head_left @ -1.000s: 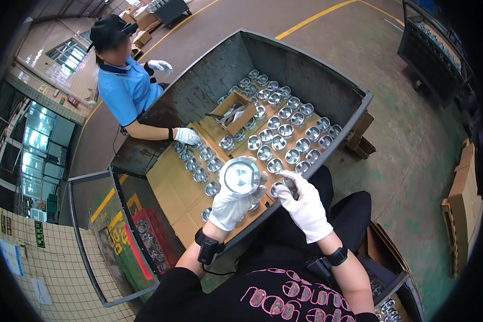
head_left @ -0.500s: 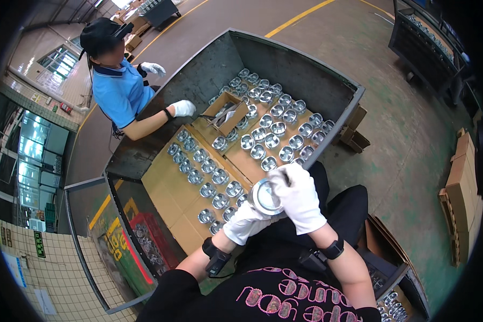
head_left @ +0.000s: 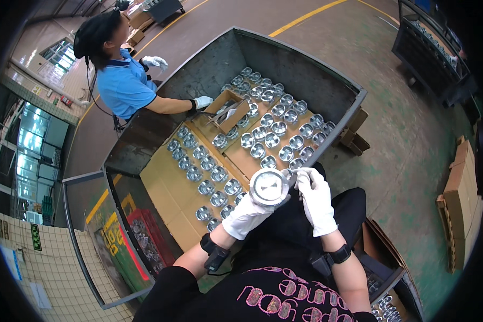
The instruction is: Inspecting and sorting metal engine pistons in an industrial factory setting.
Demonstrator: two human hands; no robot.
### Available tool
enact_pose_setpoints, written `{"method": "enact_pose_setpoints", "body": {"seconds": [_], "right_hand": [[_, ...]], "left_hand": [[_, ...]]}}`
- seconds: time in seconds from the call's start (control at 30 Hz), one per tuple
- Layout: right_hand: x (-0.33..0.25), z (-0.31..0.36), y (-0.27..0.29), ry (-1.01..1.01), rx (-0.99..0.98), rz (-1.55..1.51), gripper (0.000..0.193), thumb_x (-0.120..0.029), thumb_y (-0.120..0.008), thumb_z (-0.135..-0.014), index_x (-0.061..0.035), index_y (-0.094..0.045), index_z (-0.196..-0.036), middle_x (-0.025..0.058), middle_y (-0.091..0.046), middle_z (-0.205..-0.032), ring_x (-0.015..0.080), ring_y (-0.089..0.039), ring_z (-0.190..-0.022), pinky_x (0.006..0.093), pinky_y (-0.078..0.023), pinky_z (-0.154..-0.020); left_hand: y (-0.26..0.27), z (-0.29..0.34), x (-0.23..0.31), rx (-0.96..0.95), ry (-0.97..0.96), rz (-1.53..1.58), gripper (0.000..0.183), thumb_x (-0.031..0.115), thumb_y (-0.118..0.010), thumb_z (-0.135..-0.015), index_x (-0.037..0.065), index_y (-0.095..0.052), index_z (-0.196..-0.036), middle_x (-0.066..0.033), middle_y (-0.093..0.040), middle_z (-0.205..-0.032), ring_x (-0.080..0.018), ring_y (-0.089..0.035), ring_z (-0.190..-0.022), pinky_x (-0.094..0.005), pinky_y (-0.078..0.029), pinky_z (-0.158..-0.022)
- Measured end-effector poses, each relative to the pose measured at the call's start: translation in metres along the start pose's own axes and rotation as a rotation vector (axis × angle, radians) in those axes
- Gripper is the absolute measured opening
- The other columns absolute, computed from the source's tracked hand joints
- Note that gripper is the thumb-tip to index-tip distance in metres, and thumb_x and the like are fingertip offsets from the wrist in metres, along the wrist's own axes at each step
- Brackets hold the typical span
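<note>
A shiny metal piston (head_left: 269,187) is held up in front of me, its round flat end turned towards the camera. My gloved left hand (head_left: 248,216) grips it from below and the left. Just to its right is my gloved right hand (head_left: 315,199), thumb and fingers drawn together by the piston's edge. Something small and greyish shows at those fingertips, too small to name. Beyond both hands, many more pistons (head_left: 278,127) stand in rows on cardboard (head_left: 166,185) inside a large grey metal bin (head_left: 300,61).
An open cardboard box (head_left: 236,115) with thin items stands among the pistons. At the bin's left side a co-worker in a blue shirt (head_left: 124,88) rests a gloved hand (head_left: 203,102) by that box. A red crate (head_left: 147,236) holds metal parts at lower left. Stacked cartons (head_left: 461,198) stand far right.
My right hand has come off the piston's face to its right side, uncovering the round end. The co-worker's gloved hand has moved right to the cardboard box.
</note>
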State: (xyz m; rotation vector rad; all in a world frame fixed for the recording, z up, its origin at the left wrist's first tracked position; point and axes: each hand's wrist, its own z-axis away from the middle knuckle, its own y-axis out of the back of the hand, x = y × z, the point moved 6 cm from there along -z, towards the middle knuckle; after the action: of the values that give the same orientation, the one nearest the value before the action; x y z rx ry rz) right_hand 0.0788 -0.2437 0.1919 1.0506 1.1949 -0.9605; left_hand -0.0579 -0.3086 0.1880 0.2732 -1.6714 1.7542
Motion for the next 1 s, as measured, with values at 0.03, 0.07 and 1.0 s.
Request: {"method": "enact_pose_setpoints", "body": {"seconds": [0.03, 0.07, 1.0], "right_hand": [[0.0, 0.002, -0.001, -0.009, -0.013, 0.024, 0.025, -0.017, -0.051, -0.096, 0.0005, -0.058, -0.112, 0.0026, -0.06, -0.08, 0.0078, -0.053, -0.065, 0.0231, -0.045, -0.058], [-0.002, 0.005, -0.002, -0.004, -0.022, 0.027, 0.025, -0.017, -0.051, -0.096, 0.0005, -0.058, -0.112, 0.0026, -0.06, -0.08, 0.0078, -0.053, -0.065, 0.0231, -0.045, -0.058], [0.019, 0.004, 0.053, -0.226, -0.213, -0.373, 0.053, -0.005, -0.063, -0.081, -0.0004, -0.047, -0.132, 0.005, -0.063, -0.093, 0.0105, -0.059, -0.089, 0.0247, -0.047, -0.08]], "left_hand": [[0.015, 0.002, -0.001, 0.077, -0.055, -0.108, 0.08, 0.004, -0.077, -0.074, 0.005, -0.036, -0.142, -0.0114, -0.042, -0.143, -0.0254, -0.047, -0.128, -0.0396, -0.038, -0.109], [0.028, 0.004, -0.001, 0.155, -0.111, -0.215, 0.078, 0.004, -0.078, -0.072, 0.005, -0.039, -0.139, -0.0101, -0.046, -0.14, -0.0224, -0.048, -0.127, -0.0374, -0.038, -0.109], [-0.031, -0.012, -0.036, 0.092, 0.274, -0.347, 0.076, 0.002, -0.073, -0.079, -0.006, -0.028, -0.14, -0.0119, -0.043, -0.137, -0.0176, -0.045, -0.127, -0.0295, -0.041, -0.104]]}}
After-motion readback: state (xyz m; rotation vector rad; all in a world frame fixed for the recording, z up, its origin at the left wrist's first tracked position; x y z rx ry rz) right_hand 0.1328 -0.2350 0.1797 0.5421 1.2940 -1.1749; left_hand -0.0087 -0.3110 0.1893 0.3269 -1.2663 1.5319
